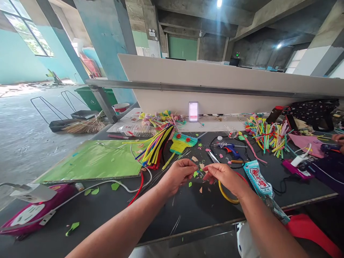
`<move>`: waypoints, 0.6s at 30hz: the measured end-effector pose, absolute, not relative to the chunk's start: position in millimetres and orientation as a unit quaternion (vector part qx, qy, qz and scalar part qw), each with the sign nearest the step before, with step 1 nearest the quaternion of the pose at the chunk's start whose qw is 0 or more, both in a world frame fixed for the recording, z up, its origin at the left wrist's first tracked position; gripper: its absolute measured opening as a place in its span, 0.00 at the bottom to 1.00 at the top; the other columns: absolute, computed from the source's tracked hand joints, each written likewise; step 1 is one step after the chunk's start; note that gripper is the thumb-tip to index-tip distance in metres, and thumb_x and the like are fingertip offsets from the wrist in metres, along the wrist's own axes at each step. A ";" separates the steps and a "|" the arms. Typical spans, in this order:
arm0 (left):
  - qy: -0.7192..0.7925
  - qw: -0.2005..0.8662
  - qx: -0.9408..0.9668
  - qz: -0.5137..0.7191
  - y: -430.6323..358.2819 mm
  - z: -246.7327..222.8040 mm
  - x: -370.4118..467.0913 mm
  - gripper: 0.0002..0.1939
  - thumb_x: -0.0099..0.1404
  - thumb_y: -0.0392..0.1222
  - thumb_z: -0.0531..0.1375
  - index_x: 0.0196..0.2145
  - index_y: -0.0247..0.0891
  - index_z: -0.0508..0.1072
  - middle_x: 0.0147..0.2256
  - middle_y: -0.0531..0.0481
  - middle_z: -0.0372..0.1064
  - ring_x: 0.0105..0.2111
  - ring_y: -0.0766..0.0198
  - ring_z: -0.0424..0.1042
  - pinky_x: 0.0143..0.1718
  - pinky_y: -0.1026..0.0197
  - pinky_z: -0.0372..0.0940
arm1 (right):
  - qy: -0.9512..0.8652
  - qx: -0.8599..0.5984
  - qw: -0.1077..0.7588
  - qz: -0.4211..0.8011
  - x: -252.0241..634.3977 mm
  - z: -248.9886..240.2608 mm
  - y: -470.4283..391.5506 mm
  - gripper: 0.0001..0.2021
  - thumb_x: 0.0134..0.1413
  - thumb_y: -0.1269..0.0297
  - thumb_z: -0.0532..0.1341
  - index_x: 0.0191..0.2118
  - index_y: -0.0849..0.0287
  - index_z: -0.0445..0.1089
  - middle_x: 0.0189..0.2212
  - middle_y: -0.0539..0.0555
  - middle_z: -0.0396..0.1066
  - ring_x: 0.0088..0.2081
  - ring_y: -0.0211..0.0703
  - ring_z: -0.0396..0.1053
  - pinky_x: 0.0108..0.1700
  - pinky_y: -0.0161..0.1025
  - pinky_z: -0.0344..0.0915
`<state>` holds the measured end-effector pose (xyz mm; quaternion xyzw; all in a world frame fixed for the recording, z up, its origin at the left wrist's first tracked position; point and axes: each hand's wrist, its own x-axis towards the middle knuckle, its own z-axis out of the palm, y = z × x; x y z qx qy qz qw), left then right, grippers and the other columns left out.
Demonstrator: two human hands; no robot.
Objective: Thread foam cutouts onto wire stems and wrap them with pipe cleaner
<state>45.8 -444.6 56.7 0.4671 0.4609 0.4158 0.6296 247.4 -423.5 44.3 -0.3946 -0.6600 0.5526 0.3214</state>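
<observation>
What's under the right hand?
Scissor blades poke out beyond the right hand; a yellow loop and red curve, likely the handles, show by the wrist. The stretch between is covered, so whether they join can't be seen.

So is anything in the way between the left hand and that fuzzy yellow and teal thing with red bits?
Nothing tall that I can see. Only some thin strands lie low on the dark table between the left hand and the fuzzy piece.
</observation>
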 end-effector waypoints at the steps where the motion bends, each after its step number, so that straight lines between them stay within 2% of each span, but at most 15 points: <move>1: 0.460 0.627 0.465 0.424 -445.3 56.9 46.8 0.14 0.53 0.49 0.63 0.29 0.36 0.66 0.15 0.60 0.57 0.10 0.79 0.44 0.11 0.70 0.37 | -0.657 -0.388 0.313 0.565 245.6 43.9 -425.1 0.18 0.56 0.49 0.55 0.41 0.58 0.73 0.29 0.53 0.75 0.27 0.40 0.69 0.32 0.38 0.63; 7: 0.445 0.625 0.455 0.452 -449.7 52.3 52.6 0.15 0.53 0.50 0.63 0.28 0.35 0.66 0.16 0.60 0.57 0.11 0.79 0.44 0.12 0.70 0.36 | -0.595 -0.363 0.326 0.638 238.2 43.9 -424.9 0.16 0.49 0.53 0.62 0.38 0.60 0.75 0.22 0.52 0.72 0.23 0.37 0.66 0.26 0.34 0.61; 13: 0.418 0.643 0.425 0.481 -452.0 47.9 55.7 0.13 0.55 0.48 0.62 0.29 0.36 0.65 0.16 0.60 0.57 0.11 0.79 0.45 0.12 0.70 0.37 | -0.561 -0.358 0.357 0.656 236.6 46.3 -423.1 0.14 0.49 0.57 0.62 0.35 0.63 0.75 0.17 0.50 0.69 0.20 0.34 0.64 0.22 0.30 0.57; 18: 0.388 0.684 0.431 0.443 -449.2 50.0 52.3 0.12 0.57 0.49 0.60 0.31 0.37 0.64 0.17 0.60 0.57 0.11 0.79 0.41 0.12 0.71 0.36 | -0.584 -0.367 0.351 0.633 236.9 49.6 -422.4 0.13 0.49 0.58 0.62 0.35 0.62 0.75 0.16 0.49 0.69 0.19 0.34 0.62 0.22 0.30 0.56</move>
